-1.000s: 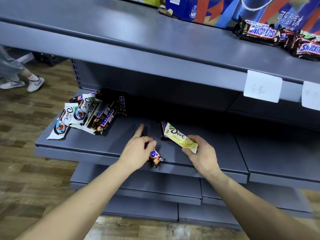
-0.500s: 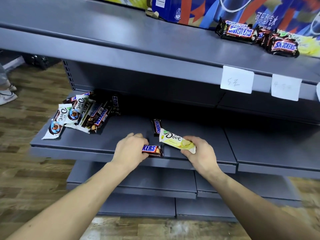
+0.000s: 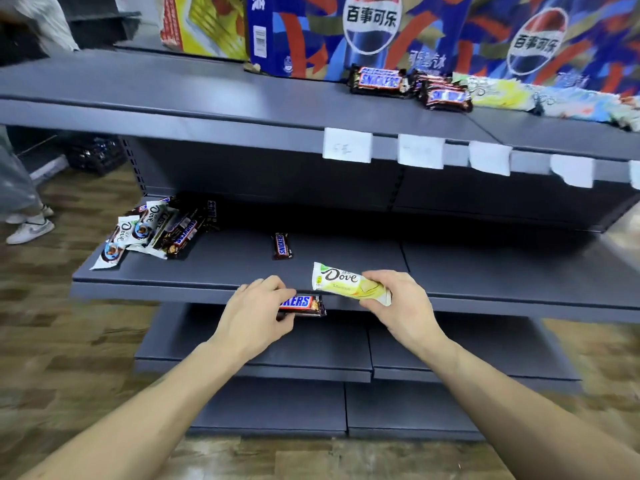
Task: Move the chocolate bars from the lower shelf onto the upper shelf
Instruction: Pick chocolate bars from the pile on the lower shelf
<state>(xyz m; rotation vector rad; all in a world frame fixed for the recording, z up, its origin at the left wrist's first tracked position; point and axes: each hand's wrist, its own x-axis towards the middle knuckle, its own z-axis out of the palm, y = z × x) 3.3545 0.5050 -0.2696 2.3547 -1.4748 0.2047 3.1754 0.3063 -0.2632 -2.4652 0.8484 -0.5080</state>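
Note:
My left hand (image 3: 256, 315) grips a Snickers bar (image 3: 304, 304) in front of the lower shelf (image 3: 225, 271). Beside it, my right hand (image 3: 398, 306) holds a yellow-green Dove bar (image 3: 341, 282), lifted just off the shelf's front edge. One Snickers bar (image 3: 282, 245) lies alone mid-shelf. A heap of Dove and Snickers bars (image 3: 156, 232) sits at the shelf's left end. On the upper shelf (image 3: 207, 98), at the right, lie two Snickers bars (image 3: 379, 81) and several pale Dove bars (image 3: 512, 95).
Pepsi cartons (image 3: 374, 32) and a yellow box (image 3: 207, 26) stand along the back of the upper shelf. White price tags (image 3: 346, 145) hang on its front edge. Another person's legs and white shoes (image 3: 29, 230) are at the far left on the wooden floor.
Both hands have lifted their bars off the lower shelf and drawn them toward its front edge. The view has tilted up, showing more of the upper shelf.

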